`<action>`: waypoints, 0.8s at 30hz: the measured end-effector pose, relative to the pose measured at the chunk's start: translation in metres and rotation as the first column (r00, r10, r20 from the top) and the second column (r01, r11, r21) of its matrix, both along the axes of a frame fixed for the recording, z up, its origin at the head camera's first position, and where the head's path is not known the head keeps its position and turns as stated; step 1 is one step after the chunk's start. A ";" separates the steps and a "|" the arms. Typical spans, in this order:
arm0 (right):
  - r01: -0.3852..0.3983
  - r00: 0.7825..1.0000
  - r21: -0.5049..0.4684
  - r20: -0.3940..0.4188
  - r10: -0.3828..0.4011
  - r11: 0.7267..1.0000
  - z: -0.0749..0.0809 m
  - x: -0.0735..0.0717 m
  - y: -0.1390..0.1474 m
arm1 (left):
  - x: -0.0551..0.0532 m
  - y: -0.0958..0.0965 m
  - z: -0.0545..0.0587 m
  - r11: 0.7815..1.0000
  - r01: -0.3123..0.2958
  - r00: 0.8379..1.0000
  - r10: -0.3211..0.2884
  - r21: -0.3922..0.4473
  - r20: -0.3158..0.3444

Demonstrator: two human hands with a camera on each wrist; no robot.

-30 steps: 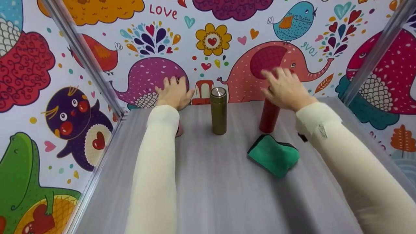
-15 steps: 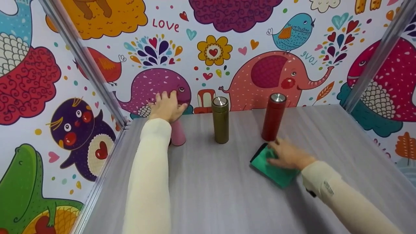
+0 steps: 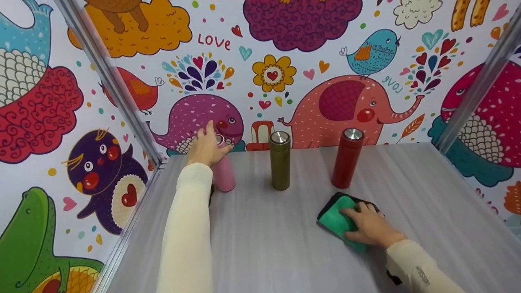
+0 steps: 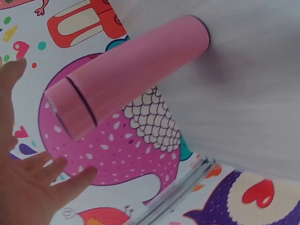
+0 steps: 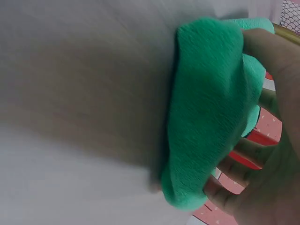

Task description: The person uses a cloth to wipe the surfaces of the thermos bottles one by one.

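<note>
A pink thermos bottle (image 3: pixel 224 175) stands upright on the table at the left. Around its top, my left hand (image 3: pixel 204 148) has its fingers spread; the left wrist view shows the lid end of the bottle apart from the thumb and fingers. A green cloth (image 3: pixel 340 219) with a dark edge lies at the right, partly covered by my right hand (image 3: pixel 372 226). In the right wrist view the thumb and bent fingers grip the folded green cloth (image 5: pixel 206 103) from either side.
An olive-gold thermos bottle (image 3: pixel 280 162) stands mid-table, and a red thermos bottle (image 3: pixel 346 160) stands behind the cloth. The grey table (image 3: pixel 260 248) ends at walls printed with cartoon animals. A metal frame post (image 3: pixel 118 97) rises at the left.
My right hand has come down from the red bottle's top to the cloth and now grips it. My left hand has shifted slightly left and lower, at the pink bottle's top.
</note>
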State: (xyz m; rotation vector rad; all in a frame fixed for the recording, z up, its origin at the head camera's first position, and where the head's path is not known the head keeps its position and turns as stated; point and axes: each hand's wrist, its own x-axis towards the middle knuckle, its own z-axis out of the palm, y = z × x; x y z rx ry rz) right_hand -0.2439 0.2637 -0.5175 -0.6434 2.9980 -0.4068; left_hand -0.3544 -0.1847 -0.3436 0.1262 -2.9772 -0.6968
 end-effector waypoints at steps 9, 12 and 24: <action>0.014 0.999 -0.018 0.033 -0.013 1.000 -0.006 0.003 0.000 | -0.008 -0.009 -0.042 0.925 -0.130 0.987 0.156 0.356 -0.043; 0.029 0.999 -0.035 0.035 -0.028 0.999 -0.008 0.007 0.001 | -0.008 -0.009 -0.053 0.891 -0.142 0.978 0.194 0.430 -0.077; 0.086 0.996 -0.146 0.011 -0.085 0.985 -0.017 0.013 0.001 | 0.004 -0.007 -0.066 0.893 -0.014 0.957 0.143 0.450 -0.253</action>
